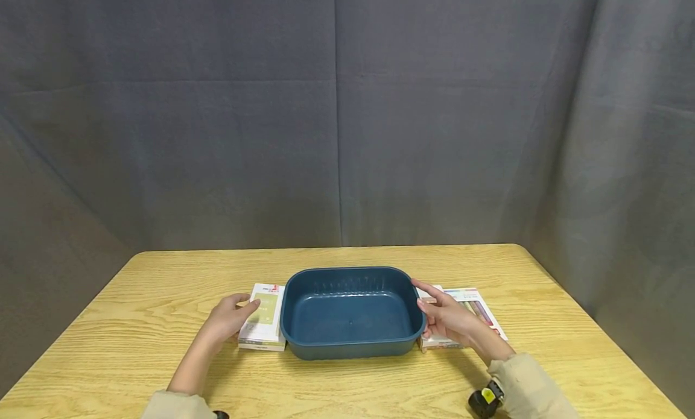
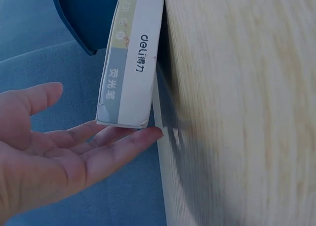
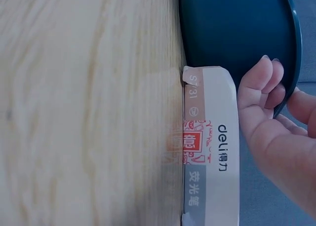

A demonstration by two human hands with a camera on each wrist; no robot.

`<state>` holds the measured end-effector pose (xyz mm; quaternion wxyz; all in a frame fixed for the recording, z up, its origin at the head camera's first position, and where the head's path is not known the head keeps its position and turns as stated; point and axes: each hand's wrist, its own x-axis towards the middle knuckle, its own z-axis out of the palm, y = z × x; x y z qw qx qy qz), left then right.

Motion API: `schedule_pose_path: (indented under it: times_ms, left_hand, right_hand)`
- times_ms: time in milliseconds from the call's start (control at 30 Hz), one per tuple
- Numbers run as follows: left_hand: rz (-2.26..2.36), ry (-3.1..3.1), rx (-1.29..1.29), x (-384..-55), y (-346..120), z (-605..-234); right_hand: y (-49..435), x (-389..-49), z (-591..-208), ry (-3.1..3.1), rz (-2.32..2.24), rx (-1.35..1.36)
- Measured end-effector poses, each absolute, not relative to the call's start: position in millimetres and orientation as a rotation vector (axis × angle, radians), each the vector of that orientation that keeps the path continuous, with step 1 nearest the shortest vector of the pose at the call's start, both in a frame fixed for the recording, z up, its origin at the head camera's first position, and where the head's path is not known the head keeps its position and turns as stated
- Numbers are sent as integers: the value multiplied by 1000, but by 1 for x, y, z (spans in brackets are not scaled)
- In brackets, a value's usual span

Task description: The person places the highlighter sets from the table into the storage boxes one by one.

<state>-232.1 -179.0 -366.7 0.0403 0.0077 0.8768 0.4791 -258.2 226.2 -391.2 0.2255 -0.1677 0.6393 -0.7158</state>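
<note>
Blue basin upright between green-labelled white box, left, and printed box, right.

A dark-blue, rounded rectangular plastic basin can be reached from above. A white-and-green cardboard box blocks its left side; white printed cardboard boxes and the right hand crowd its right. The pale wooden worktop offers passage along its near and far sides.
</note>
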Motion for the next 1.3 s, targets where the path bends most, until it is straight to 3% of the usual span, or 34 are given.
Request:
schedule_pose_path:
  times_ms: [600,1300]
  left_hand:
    - [1553,2616,-56,-234,-180,-368]
    - [1664,2552,33,-236,-182,-369]
  right_hand:
    - [227,-259,-394,1754,-1975,-459]
    - [227,-258,-391,1740,-1969,-477]
